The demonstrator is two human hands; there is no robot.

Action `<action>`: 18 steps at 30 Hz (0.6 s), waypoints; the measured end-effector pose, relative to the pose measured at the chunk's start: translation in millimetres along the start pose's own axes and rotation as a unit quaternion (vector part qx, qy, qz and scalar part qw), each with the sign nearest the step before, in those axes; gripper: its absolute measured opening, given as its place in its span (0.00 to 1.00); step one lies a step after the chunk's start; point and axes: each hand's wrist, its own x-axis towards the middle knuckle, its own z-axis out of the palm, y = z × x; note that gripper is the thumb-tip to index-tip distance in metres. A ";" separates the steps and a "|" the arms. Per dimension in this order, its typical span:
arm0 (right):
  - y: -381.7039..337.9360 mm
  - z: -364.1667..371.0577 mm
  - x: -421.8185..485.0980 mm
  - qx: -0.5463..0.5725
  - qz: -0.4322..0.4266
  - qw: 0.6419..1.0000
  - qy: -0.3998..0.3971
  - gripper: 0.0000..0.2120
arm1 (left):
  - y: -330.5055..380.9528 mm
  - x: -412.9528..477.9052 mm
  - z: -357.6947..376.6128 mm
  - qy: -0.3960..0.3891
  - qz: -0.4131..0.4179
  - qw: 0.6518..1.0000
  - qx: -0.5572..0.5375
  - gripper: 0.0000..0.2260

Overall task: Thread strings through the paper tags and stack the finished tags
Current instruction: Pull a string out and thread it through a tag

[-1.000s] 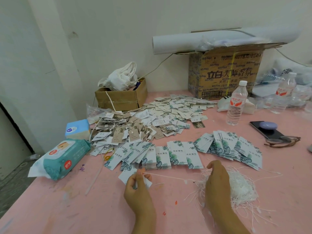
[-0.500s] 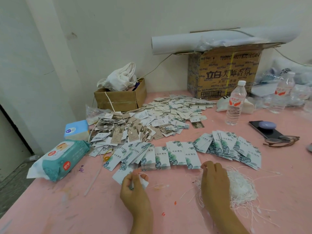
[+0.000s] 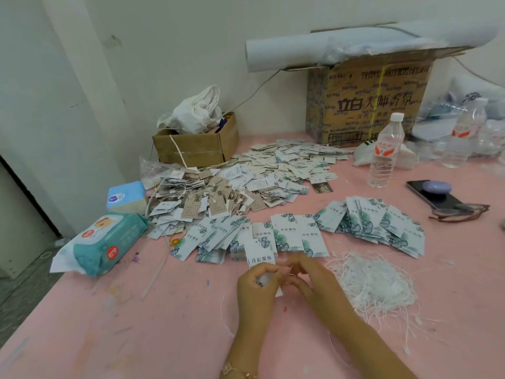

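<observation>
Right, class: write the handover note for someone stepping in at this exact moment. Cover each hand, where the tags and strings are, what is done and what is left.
Left hand grips one leaf-print tag over the pink table.
Right hand pinches at that tag's edge, probably a string end, though it is too fine to confirm.
Loose strings lie piled to the right of the hands.
Done: a heap of strung tags sits behind, at the left.
Left: finish this tag and stack it, then thread the fanned leaf-print tags, which show no strings.
</observation>
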 end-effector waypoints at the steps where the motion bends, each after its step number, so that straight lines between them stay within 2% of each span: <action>1: 1.2 -0.6 -0.1 0.004 0.011 1.000 0.008 0.12 | 0.0 -0.7 0.0 -0.001 0.000 1.000 0.007 0.06; 8: 8.4 -2.9 -1.3 0.039 0.015 0.996 0.073 0.15 | -2.0 -1.9 1.4 0.008 -0.021 0.999 0.024 0.08; 13: 12.7 -1.5 0.7 0.045 0.009 0.990 0.133 0.13 | -3.2 -1.4 2.1 0.006 -0.041 0.999 0.002 0.05; 16: 13.1 -2.5 1.1 0.045 0.010 0.990 0.135 0.13 | -3.2 -1.3 2.7 0.001 -0.041 0.999 0.001 0.04; 18: 11.2 -1.4 2.1 0.073 0.024 0.992 0.103 0.12 | -4.7 -0.4 2.0 -0.001 -0.029 0.999 0.013 0.06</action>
